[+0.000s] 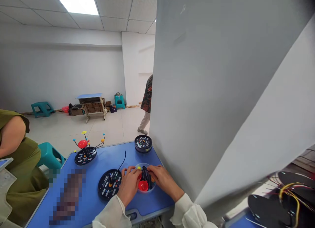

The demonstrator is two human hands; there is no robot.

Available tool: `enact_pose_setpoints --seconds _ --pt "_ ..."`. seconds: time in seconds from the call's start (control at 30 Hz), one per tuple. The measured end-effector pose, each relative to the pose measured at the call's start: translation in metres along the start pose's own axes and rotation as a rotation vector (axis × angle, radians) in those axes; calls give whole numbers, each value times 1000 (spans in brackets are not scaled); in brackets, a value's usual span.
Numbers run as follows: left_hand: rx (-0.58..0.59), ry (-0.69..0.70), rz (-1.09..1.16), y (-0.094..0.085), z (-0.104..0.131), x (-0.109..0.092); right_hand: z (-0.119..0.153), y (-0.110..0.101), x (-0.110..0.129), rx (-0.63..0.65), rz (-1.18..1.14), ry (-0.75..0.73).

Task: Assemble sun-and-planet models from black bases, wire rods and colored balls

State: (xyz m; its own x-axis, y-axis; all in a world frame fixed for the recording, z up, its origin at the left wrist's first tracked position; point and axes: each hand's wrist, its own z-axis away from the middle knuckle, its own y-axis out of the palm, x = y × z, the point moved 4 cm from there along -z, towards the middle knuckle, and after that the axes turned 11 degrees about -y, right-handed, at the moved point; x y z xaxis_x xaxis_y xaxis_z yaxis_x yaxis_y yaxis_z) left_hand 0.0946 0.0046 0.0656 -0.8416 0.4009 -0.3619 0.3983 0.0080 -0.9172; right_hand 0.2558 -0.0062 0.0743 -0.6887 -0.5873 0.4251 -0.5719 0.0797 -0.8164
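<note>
Labels point(106, 193) on the black disc point(104, 186) are illegible; left hand point(129, 186) and right hand point(164, 180) work over the bowl point(152, 189), grips indiscernible.

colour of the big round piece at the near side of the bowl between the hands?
The round piece is bright red, clearest in the head view.

Your left hand point(129, 184) and right hand point(163, 180) partly cover the bowl point(154, 188); your grip unclear. Pixelated patch point(69, 198) on table point(108, 154) unreadable. Green-clad person point(21, 169) cut off by left edge; far person point(147, 96) half-hidden behind pillar point(201, 73).
</note>
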Motion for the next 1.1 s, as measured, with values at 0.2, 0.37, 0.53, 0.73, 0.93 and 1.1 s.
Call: enact_pose_setpoints --seconds 0.2,0.37,0.53,0.73,0.93,1.1 --pt "74 75 -119 -4 -33 -18 16 -10 -9 -440 -530 237" --pt "130 105 -273 7 -59 -35 32 -7 -10 -675 -810 386" --pt "182 171 -340 12 -66 -38 45 -7 -6 -689 -940 478" --pt "183 168 -255 4 -56 -33 51 -7 -3 -699 -1020 561" --pt "72 13 0 -15 -25 -19 48 -2 4 -712 -1060 576" --pt "-3 -91 429 -21 18 -3 41 3 22 -698 -1077 512"
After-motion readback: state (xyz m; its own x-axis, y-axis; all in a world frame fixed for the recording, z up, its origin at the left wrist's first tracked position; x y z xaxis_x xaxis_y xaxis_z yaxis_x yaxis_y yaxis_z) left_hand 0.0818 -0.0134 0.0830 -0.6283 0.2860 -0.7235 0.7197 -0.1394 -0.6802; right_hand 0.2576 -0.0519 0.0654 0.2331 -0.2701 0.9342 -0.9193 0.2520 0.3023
